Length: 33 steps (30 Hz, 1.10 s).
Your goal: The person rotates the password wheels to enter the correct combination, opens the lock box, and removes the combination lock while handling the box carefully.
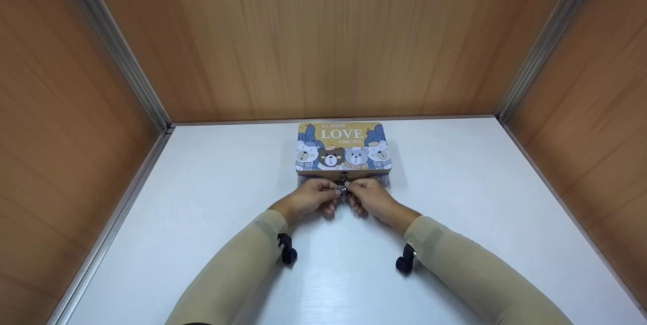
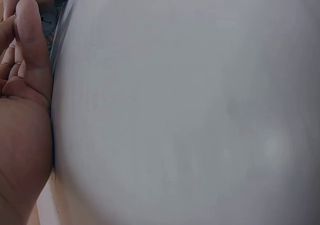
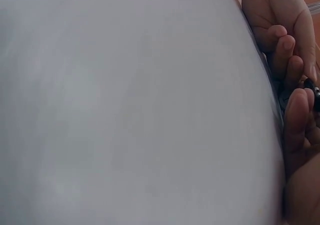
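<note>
A rectangular tin box [image 1: 343, 147] with cartoon bears and the word LOVE on its lid stands on the white table, lid down. At the middle of its front hangs a small shiny, dark padlock [image 1: 343, 190], by the clasp. My left hand [image 1: 311, 196] pinches the padlock from the left between thumb and fingers. From the other side my right hand [image 1: 373, 197] pinches it too, fingertips close to the left ones. In the right wrist view a black part of the padlock [image 3: 315, 94] shows between the fingers; the rest is hidden.
The white table [image 1: 217, 173] reaches to a wooden back panel [image 1: 333, 42] just behind the box. Wooden side panels [image 1: 71, 112] with grey metal corner strips stand left and right. Small black devices [image 1: 287, 250] hang at both wrists.
</note>
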Tool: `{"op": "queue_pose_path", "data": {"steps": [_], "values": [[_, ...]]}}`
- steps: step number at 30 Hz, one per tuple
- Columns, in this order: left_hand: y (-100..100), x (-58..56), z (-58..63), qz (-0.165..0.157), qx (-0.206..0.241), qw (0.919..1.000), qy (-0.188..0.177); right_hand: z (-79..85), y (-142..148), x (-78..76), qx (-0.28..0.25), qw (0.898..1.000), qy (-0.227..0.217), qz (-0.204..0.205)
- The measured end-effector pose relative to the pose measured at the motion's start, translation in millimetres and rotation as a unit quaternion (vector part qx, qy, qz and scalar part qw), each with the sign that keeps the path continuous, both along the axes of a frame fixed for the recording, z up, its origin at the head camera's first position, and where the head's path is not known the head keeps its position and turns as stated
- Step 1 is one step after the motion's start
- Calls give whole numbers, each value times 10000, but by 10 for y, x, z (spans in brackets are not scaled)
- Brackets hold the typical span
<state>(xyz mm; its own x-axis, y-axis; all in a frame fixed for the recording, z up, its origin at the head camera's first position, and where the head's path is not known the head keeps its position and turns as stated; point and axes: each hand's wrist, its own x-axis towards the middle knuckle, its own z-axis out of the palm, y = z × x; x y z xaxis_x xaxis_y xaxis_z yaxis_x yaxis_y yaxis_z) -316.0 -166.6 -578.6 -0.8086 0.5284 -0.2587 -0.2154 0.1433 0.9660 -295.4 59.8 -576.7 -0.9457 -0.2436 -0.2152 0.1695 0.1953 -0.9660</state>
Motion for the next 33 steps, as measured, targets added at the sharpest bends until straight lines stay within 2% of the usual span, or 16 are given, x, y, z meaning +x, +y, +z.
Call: {"op": "queue_pose_path", "data": {"steps": [13,25,33], "values": [[-17,-22,-26,-24,23,10000,-38,-13,22,-38,-447,9986,-287,-84],[-12,-6,-4,-41,36,10000,-53,7,13,-29,71,9998,-131,99],[10,-6,-13,46,121,9999,-79,12,13,-11,76,9998,-50,183]]}}
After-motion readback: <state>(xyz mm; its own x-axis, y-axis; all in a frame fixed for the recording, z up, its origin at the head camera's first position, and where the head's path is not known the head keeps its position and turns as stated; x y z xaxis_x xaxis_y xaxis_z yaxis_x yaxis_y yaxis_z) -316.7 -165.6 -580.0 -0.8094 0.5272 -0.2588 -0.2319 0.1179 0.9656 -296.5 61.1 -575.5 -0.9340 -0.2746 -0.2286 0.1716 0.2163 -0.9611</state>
